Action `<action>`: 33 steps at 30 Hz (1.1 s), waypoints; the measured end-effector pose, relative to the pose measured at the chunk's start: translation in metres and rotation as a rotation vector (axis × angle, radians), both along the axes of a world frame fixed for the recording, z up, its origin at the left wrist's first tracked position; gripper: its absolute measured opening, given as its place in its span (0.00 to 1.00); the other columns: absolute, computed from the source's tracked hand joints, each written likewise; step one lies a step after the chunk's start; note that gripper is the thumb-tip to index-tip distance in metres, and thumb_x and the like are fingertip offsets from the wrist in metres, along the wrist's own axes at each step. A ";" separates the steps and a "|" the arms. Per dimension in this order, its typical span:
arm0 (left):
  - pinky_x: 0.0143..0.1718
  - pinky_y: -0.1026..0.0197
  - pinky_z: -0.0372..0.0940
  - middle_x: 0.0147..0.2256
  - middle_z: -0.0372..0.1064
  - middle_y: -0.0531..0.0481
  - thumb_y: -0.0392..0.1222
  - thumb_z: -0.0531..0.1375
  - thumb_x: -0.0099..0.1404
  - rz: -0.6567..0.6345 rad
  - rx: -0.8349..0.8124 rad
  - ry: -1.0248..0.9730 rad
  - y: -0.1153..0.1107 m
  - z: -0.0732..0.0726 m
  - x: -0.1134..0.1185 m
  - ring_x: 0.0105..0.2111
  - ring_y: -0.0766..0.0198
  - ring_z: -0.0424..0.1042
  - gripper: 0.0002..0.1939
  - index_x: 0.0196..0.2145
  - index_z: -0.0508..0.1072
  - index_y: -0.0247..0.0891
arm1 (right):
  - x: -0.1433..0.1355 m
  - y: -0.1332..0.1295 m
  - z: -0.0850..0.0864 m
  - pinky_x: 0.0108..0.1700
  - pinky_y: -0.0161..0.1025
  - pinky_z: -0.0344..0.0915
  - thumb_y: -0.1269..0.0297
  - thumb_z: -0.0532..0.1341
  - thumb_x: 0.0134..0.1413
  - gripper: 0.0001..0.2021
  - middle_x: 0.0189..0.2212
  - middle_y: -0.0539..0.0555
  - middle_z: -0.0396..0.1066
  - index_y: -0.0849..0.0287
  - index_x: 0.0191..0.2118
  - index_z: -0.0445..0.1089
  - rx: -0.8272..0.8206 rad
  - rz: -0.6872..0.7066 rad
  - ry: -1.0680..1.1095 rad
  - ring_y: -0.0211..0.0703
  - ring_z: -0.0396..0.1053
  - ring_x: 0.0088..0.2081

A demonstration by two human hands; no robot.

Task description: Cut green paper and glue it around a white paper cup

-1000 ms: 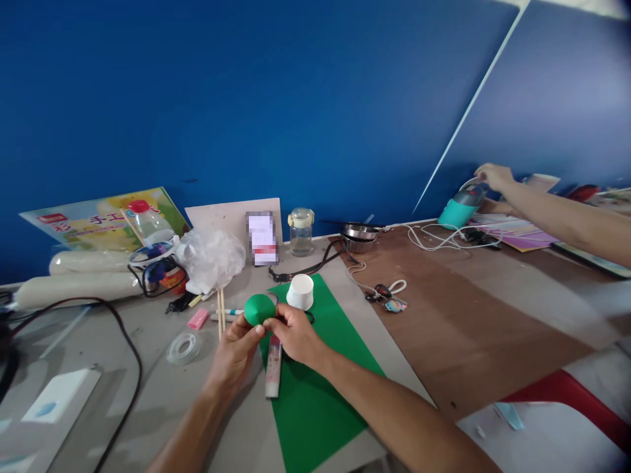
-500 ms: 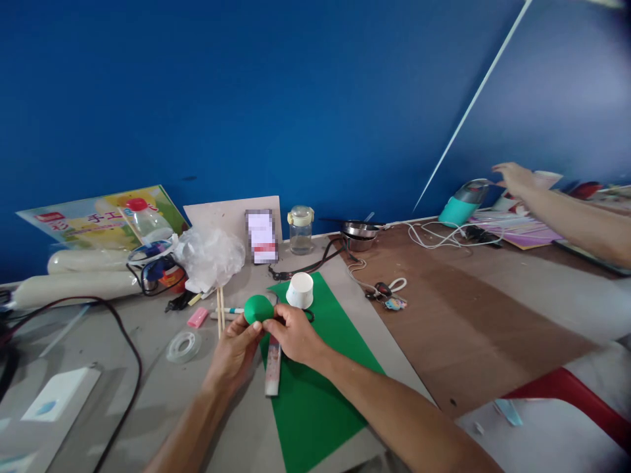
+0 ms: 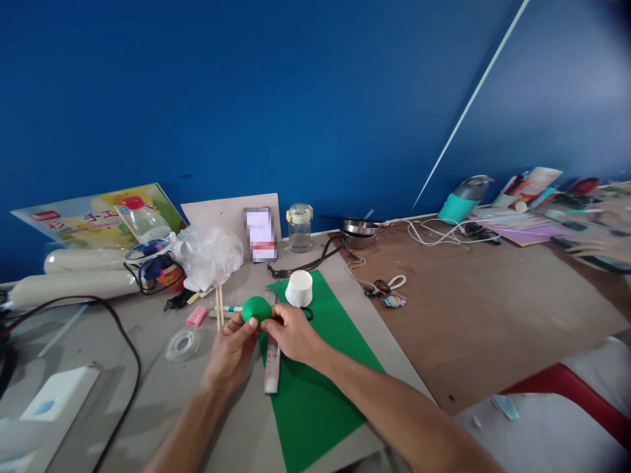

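Blue wall [image 3: 246,98] across the back; grey table [image 3: 162,401] below it, w/ brown board [image 3: 473,302] on R side. Green sheet [image 3: 325,394] flat on table, mid, under R forearm. Poster [image 3: 98,213] leans at back L, 2 pale rolls [image 3: 73,289] lying in front. White box [image 3: 59,394] at L front. Clear plastic bag [image 3: 210,256] bunched nr rolls. L hand [image 3: 234,341] narrow, thumb + fingers pinching L/lower edge of green cap [image 3: 256,309]; R hand [image 3: 296,335] also narrow, fingertips gripping its R edge. Cap is btwn both hands, held up over L edge of sheet, rounded side visible. Teal bottle [image 3: 456,210] far R, tilted, nr wall. Phone [image 3: 261,234] propped upright vs. card, screen lit + pixelated; jar [image 3: 300,230] just R of it. Metal bowls [image 3: 359,235] stacked further R. White cup [image 3: 299,289] on green sheet, just beyond R hand. Tape roll [image 3: 182,345] flat, L of L hand. Keys [image 3: 387,289] on brown board. Pink block [image 3: 196,316] nr tape, smallest.
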State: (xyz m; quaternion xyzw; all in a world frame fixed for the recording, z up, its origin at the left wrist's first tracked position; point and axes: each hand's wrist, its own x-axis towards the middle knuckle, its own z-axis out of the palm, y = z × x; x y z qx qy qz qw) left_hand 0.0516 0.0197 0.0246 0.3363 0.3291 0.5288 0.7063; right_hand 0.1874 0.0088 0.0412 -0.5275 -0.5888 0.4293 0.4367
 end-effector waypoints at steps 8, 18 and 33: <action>0.35 0.64 0.68 0.29 0.76 0.48 0.38 0.71 0.47 -0.027 -0.021 -0.042 -0.002 0.003 0.004 0.29 0.65 0.72 0.10 0.29 0.78 0.34 | 0.001 -0.001 0.004 0.25 0.31 0.53 0.71 0.59 0.47 0.07 0.19 0.46 0.62 0.61 0.21 0.63 -0.008 0.012 0.046 0.34 0.57 0.25; 0.37 0.66 0.67 0.29 0.75 0.48 0.36 0.70 0.49 0.004 -0.014 0.007 -0.001 0.001 0.004 0.31 0.66 0.71 0.10 0.32 0.78 0.33 | 0.002 0.002 0.001 0.25 0.30 0.53 0.69 0.62 0.44 0.08 0.17 0.44 0.59 0.61 0.20 0.63 -0.067 -0.034 0.112 0.32 0.55 0.23; 0.29 0.64 0.66 0.20 0.65 0.59 0.33 0.70 0.48 0.212 -0.077 -0.192 0.017 0.008 -0.021 0.21 0.72 0.64 0.13 0.21 0.67 0.36 | 0.015 -0.003 0.006 0.44 0.39 0.61 0.74 0.58 0.52 0.08 0.36 0.56 0.68 0.60 0.36 0.74 0.499 0.439 -0.605 0.42 0.65 0.39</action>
